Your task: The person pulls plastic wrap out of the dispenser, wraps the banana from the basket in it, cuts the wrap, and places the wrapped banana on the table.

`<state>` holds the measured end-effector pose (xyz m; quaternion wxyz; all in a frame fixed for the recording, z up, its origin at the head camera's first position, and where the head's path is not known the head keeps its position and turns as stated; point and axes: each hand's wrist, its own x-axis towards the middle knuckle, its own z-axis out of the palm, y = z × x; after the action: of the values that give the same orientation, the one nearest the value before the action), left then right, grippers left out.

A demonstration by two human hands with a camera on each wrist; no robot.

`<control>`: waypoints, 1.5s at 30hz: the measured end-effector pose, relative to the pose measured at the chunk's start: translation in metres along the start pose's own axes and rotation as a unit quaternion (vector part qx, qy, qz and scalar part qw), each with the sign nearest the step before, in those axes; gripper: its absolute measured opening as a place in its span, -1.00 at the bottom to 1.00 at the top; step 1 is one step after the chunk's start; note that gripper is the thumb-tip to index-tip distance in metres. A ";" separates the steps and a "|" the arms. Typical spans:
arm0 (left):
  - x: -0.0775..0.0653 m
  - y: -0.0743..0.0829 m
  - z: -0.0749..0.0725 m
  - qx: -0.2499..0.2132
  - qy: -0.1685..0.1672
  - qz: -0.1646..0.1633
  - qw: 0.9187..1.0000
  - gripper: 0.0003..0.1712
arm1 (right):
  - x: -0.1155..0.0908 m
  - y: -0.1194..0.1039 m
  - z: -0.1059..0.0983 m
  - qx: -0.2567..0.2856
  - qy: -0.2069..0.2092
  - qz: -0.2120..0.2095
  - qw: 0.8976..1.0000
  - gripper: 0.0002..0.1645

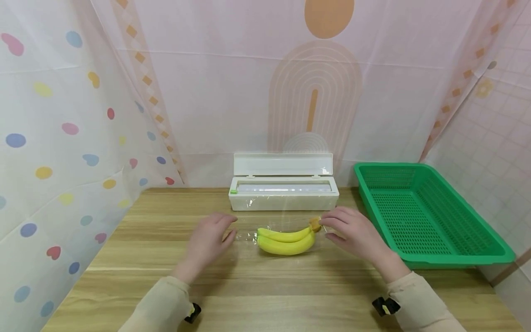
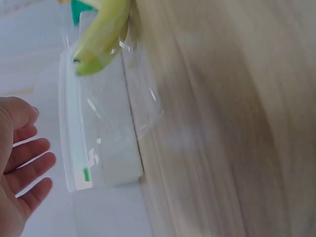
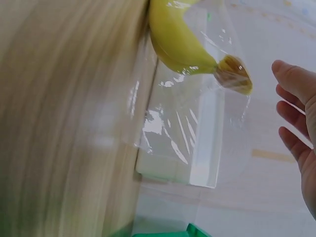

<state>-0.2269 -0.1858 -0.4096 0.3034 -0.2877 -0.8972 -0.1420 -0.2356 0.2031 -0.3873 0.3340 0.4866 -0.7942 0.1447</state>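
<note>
A pair of yellow bananas [image 1: 286, 241], joined at a brown stem, lies on the wooden table with clear plastic wrap [image 1: 248, 237] around it. Loose film spreads past both ends, and its edges are hard to make out. To the left is my left hand [image 1: 210, 238], its fingers relaxed and apart from the fruit; the left wrist view shows nothing in the fingers [image 2: 32, 159]. My right hand [image 1: 351, 231] hovers by the stem end, its fingers [image 3: 292, 116] loosely bent and separate from the film in the right wrist view.
Behind the bananas stands a white wrap dispenser box [image 1: 284, 203], lid raised, with a roll inside and a green piece at its left end. A green plastic basket [image 1: 435, 221] sits at the right. Patterned cloths [image 1: 215, 101] hang behind and at the sides of the table [image 1: 282, 295].
</note>
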 end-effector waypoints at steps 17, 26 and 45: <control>0.000 0.039 0.011 0.008 0.025 0.225 0.974 -0.53 | -0.001 -0.014 0.025 -0.080 -0.043 -0.110 0.990 -0.80; 0.000 0.043 0.020 0.054 -0.023 0.268 0.962 -0.65 | -0.001 -0.016 0.029 -0.099 -0.086 -0.098 0.986 -0.58; 0.008 0.039 0.037 0.057 -0.076 0.246 0.965 -0.57 | 0.002 -0.010 0.035 -0.094 -0.101 -0.038 0.990 -0.54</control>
<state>-0.2255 -0.1355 -0.4301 0.2757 -0.4917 -0.8259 0.0108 -0.2407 0.1776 -0.4127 0.3014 0.4951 -0.8149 0.0067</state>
